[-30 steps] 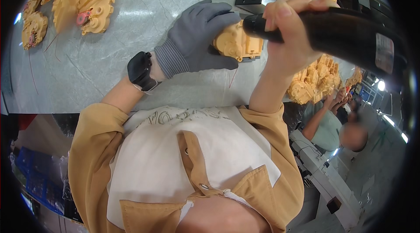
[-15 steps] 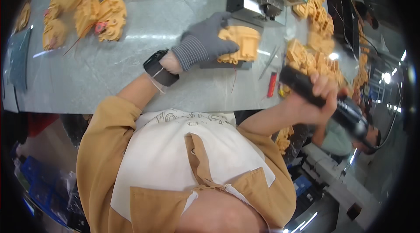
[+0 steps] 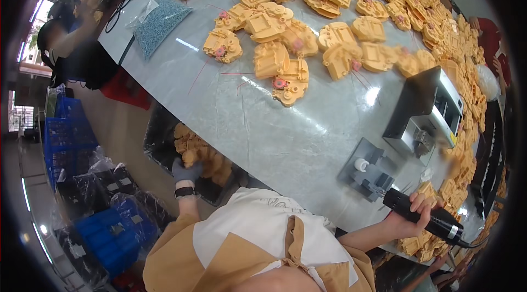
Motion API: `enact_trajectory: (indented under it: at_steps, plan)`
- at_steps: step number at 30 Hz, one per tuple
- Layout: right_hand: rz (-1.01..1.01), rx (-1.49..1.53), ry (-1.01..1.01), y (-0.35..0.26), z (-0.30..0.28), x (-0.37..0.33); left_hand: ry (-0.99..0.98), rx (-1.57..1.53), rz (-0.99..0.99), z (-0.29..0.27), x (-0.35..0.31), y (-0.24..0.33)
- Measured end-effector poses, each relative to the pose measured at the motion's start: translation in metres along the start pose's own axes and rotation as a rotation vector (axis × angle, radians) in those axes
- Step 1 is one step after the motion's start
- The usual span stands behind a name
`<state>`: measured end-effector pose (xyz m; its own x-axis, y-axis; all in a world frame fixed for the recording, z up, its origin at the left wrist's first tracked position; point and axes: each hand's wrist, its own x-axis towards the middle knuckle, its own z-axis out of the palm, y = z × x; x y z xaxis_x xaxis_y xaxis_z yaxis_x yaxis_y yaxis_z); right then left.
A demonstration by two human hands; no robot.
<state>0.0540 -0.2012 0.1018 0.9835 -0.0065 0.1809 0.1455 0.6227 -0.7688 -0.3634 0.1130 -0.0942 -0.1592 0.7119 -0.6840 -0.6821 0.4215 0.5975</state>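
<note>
In my right hand (image 3: pixel 415 216) is a black electric screwdriver (image 3: pixel 403 204), its tip angled toward a grey fixture (image 3: pixel 366 169) with a white round post. No housing sits in that fixture. Down at the left, below the table edge, my gloved left hand (image 3: pixel 186 172) is at a black bin (image 3: pixel 159 130) of yellow plastic housings (image 3: pixel 217 167). Its fingers appear closed around one yellow plastic housing (image 3: pixel 190 156), though they are partly hidden.
A boxy black and silver machine (image 3: pixel 425 108) stands beyond the fixture. Many yellow housings (image 3: pixel 274 20), several with red wires, cover the far table and right side. A bag of blue pellets (image 3: pixel 159 24) lies at the table's left edge. Blue crates (image 3: pixel 112 231) stand at lower left.
My left hand has left the fixture and swung down left to the bin; the housing is gone from the fixture. The view has turned left. My right hand still holds the screwdriver.
</note>
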Motion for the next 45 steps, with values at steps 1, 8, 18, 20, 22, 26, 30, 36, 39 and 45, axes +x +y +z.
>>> enact_trajectory:
  at_steps: [1,8,18,20,22,26,30,36,39,45]
  plan:
    - [-0.044,0.028,-0.019,-0.001,-0.002,-0.004,-0.114,0.013,0.178,0.04,-0.016,0.0]
    - [-0.174,-0.062,-0.036,-0.013,0.004,-0.009,-0.804,1.978,1.663,0.3,-0.052,-0.037]
    - [-0.152,-0.084,0.151,-0.016,-0.044,-0.016,-0.688,1.74,1.72,0.274,-0.051,-0.068]
    - [-0.141,-0.095,0.173,-0.012,-0.039,-0.016,-0.699,1.49,1.722,0.26,-0.033,-0.07]
    - [-0.121,-0.102,0.17,-0.012,-0.038,-0.017,-0.672,1.217,1.506,0.254,-0.018,-0.075]
    - [-0.118,-0.08,0.178,-0.015,-0.054,-0.016,-0.622,0.962,1.143,0.251,-0.01,-0.065]
    - [-0.112,-0.079,0.206,-0.016,-0.06,-0.018,-0.723,0.414,0.297,0.265,-0.027,-0.048]
    - [-0.129,0.017,0.212,-0.02,-0.071,-0.024,-1.186,0.191,-0.446,0.263,-0.126,-0.098]
    - [-0.14,-0.073,0.193,-0.019,-0.056,-0.021,-1.152,0.119,-1.111,0.24,-0.176,-0.149]
    - [-0.17,-0.119,0.162,-0.026,-0.056,-0.023,-1.298,0.875,-0.755,0.231,-0.265,-0.202]
